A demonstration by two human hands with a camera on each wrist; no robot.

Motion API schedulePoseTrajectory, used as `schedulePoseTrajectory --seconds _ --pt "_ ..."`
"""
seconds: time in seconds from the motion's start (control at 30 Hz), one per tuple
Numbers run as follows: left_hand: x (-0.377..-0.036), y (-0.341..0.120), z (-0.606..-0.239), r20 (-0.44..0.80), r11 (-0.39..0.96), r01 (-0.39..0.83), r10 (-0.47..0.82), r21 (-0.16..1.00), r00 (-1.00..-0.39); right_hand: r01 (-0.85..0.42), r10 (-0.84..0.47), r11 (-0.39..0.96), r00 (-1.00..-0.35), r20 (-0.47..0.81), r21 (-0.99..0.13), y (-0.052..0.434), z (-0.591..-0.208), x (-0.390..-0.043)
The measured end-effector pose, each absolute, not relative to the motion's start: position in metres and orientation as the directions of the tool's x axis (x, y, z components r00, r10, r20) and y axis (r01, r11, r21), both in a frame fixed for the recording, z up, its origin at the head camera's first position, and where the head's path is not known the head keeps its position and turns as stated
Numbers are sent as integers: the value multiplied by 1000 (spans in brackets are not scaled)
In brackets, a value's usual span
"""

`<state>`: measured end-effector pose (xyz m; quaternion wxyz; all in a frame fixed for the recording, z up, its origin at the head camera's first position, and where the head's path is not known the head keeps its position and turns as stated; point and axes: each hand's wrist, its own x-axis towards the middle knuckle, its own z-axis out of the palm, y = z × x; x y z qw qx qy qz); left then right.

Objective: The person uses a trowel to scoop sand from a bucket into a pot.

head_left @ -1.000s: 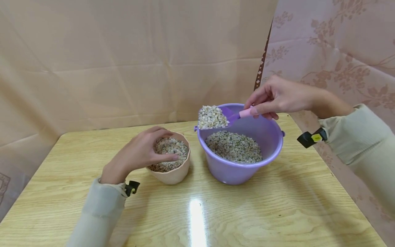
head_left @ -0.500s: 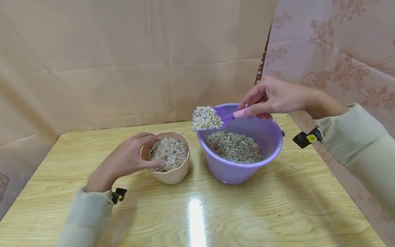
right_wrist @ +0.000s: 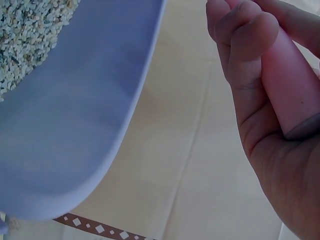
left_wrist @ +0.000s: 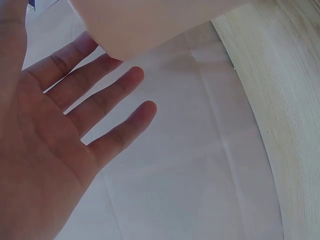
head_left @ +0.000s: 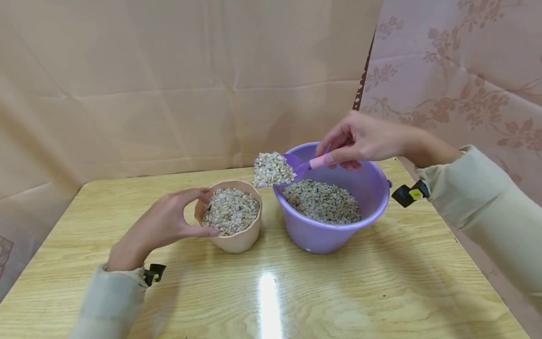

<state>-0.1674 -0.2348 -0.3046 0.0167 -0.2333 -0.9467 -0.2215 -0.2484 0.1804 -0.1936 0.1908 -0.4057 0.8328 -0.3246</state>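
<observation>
My right hand (head_left: 364, 139) grips the pink handle (right_wrist: 287, 80) of a small purple shovel (head_left: 299, 165). Its blade carries a heap of pale gravel (head_left: 273, 169) and hangs over the gap between the bucket and the pot, by the bucket's left rim. Below that hand stands a purple bucket (head_left: 323, 240) partly filled with gravel (head_left: 322, 202). At the left side of a peach-coloured plant pot (head_left: 237, 243), my left hand (head_left: 163, 219) has thumb and fingers spread near the rim. Pale gravel (head_left: 233, 212) fills the pot nearly to the top. In the left wrist view the fingers (left_wrist: 107, 100) look mostly straight beside the pot (left_wrist: 145, 30).
Pot and bucket stand side by side on a wooden table (head_left: 338, 292), with a narrow gap between them. A beige cloth (head_left: 169, 94) hangs behind the table's back edge. Flower-patterned cloth (head_left: 466, 84) hangs on the right.
The loaded shovel has moved left, from above the bucket toward the pot, and a little lower. My left hand has drawn back leftward from over the pot to its left rim.
</observation>
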Motion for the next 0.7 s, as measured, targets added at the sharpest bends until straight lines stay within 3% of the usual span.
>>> schedulePoseTrajectory --seconds 0.7 --pt "-165 -235 -303 186 788 501 466 357 -865 -583 -855 379 -518 -30 -719 149 -199 -248"
